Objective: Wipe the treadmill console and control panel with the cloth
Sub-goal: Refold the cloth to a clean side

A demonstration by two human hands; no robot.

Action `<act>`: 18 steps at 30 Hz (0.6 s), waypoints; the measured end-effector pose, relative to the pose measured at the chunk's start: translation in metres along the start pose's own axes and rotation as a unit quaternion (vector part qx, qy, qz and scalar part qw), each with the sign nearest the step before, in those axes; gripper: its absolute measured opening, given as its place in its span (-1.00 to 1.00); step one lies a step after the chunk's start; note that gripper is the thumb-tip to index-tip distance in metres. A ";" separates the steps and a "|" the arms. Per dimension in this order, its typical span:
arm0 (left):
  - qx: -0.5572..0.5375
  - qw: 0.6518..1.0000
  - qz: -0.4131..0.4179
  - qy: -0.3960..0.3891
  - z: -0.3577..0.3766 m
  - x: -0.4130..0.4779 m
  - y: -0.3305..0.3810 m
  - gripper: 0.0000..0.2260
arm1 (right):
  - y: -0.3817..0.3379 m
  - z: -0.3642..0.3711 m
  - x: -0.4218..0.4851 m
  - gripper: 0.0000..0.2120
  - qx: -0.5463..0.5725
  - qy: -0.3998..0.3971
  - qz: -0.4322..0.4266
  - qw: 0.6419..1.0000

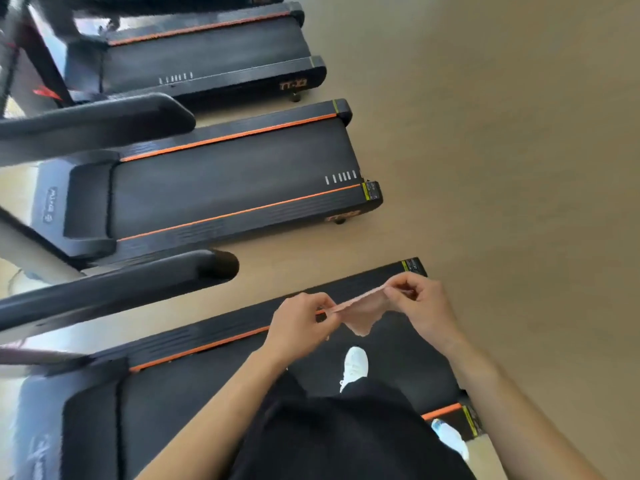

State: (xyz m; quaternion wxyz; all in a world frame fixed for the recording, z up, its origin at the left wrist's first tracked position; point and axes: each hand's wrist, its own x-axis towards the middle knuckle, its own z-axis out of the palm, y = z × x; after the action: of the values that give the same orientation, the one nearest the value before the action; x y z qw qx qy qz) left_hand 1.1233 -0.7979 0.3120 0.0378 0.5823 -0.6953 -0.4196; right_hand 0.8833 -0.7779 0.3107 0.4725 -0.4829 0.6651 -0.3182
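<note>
A small pinkish cloth point(363, 306) is stretched between both hands above the black belt of the nearest treadmill point(194, 386). My left hand point(299, 323) pinches its left edge and my right hand point(420, 303) pinches its right edge; the cloth's middle sags to a point. I stand on this treadmill, with a white shoe point(355, 367) on the belt. The console and control panel are out of view; only a black handrail point(114, 289) reaches in from the left.
Two more black treadmills with orange stripes point(228, 188) point(204, 53) stand in a row beyond. A second handrail point(93, 126) crosses the upper left. Tan floor point(502, 150) fills the right side. My other shoe point(450, 438) rests at the treadmill's rear edge.
</note>
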 end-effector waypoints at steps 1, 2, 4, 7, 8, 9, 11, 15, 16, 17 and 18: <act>0.003 1.000 -0.012 -0.006 0.002 0.007 0.007 -0.88 | 0.002 -0.009 0.007 -0.82 0.003 0.007 0.000 1.000; -0.001 1.000 -0.024 -0.017 0.004 0.015 0.011 -0.88 | 0.004 -0.018 0.016 -0.82 0.001 0.018 -0.002 1.000; -0.021 0.999 -0.035 -0.032 0.005 0.028 0.014 -0.88 | 0.007 -0.029 0.034 -0.82 -0.001 0.038 -0.001 0.999; -0.077 0.996 -0.019 -0.037 -0.003 0.053 0.011 -0.79 | 0.008 -0.040 0.069 -0.80 -0.002 0.066 -0.002 0.998; -0.120 0.992 -0.015 -0.038 -0.009 0.064 0.011 -0.81 | 0.006 -0.042 0.083 -0.80 -0.006 0.075 -0.002 0.997; -0.165 0.986 -0.016 -0.035 -0.016 0.076 0.012 -0.83 | 0.002 -0.044 0.098 -0.81 -0.011 0.082 -0.003 0.997; -0.250 0.968 -0.021 -0.008 -0.034 0.101 0.012 -0.85 | -0.007 -0.049 0.128 -0.80 -0.025 0.081 -0.003 0.996; -0.401 0.914 -0.033 0.058 -0.072 0.161 0.001 -0.84 | -0.036 -0.055 0.188 -0.72 -0.091 -0.005 -0.015 0.996; -0.429 0.900 -0.038 0.065 -0.082 0.177 -0.002 -0.83 | -0.045 -0.054 0.203 -0.72 -0.113 -0.026 -0.013 0.993; -0.450 0.889 -0.044 0.074 -0.094 0.194 -0.004 -0.82 | -0.055 -0.052 0.219 -0.73 -0.138 -0.043 -0.011 0.989; -0.462 0.882 -0.046 0.086 -0.106 0.211 -0.006 -0.81 | -0.066 -0.049 0.235 -0.76 -0.166 -0.059 -0.010 0.984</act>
State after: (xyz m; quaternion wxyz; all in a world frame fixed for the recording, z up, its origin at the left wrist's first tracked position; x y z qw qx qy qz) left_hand 1.1181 -1.0322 0.2843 0.3432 0.5638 -0.3894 -0.6424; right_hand 0.8395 -1.0227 0.3108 0.4207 -0.5789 0.6752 -0.1788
